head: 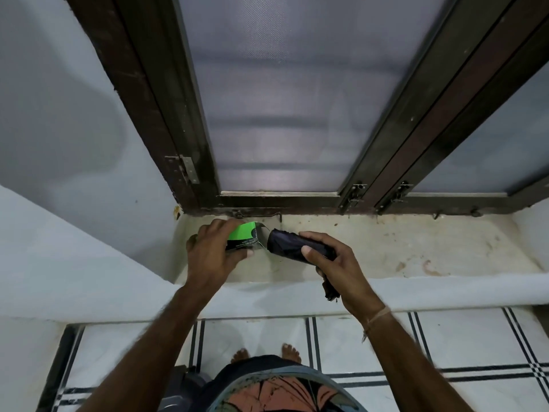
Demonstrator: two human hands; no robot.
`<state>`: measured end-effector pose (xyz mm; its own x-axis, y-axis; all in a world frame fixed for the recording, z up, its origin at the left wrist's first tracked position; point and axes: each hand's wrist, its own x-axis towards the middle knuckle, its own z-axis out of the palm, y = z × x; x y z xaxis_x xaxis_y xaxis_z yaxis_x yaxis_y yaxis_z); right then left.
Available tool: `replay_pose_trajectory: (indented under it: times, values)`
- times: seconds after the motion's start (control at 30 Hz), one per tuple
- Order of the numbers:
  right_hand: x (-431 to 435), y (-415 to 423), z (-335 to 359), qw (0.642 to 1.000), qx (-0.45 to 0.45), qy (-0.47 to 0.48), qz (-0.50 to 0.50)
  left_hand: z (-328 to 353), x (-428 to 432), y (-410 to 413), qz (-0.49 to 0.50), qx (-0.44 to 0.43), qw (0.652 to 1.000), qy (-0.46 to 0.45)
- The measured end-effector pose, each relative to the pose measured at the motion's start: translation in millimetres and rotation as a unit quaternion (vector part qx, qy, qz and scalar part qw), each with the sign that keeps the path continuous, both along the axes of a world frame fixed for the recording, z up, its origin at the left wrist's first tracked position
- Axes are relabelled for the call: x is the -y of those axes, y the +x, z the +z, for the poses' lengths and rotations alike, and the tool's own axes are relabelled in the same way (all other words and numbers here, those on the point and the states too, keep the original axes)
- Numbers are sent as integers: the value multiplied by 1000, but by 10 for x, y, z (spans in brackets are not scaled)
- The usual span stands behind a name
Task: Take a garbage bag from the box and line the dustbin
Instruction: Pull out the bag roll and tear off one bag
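A small green and black garbage bag box [241, 236] lies on the pale window sill [386, 248], its end flap open toward the right. My left hand [214, 251] grips the box from above. A dark rolled garbage bag roll [285, 243] sits just outside the open end, held in my right hand [332, 263]. A loose dark scrap of bag [329, 289] hangs below that hand. A dark rounded object, possibly the dustbin [181, 388], shows at the bottom left by my legs, mostly hidden.
A dark-framed window with mesh panes [282, 99] rises behind the sill, with latches [355, 193] at its base. White wall ledge [267, 295] runs below the sill. White floor tiles with black lines [445, 352] lie under my bare feet [264, 353].
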<state>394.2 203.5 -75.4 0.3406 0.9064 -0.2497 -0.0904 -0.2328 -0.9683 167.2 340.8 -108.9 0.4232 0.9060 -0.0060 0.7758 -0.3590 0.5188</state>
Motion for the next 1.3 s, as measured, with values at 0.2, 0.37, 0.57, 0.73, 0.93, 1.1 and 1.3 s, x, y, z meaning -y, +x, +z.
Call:
replay_pose_trajectory:
  times: [0.2,0.37,0.57,0.73,0.93,1.1,1.3]
  values:
    - [-71,-1,70,992,118,0,53,102,-14,-34,-33,-20,998,45]
    - [-139,-14,111,992,116,-13,41,129,23,-62,-67,-34,995,72]
    - [-156,-27,98,999,12,-34,11,161,86,-57,-62,-46,995,65]
    - [-161,10,64,998,-22,-59,20,177,64,-44,-73,-70,992,71]
    - [-179,67,80,995,33,-50,77,145,124,-73,-76,-30,995,53]
    - [-203,88,27,993,-79,-80,46,134,100,-61,-94,-12,995,27]
    - [-280,10,-28,988,-119,-83,55,169,110,-17,-121,33,992,27]
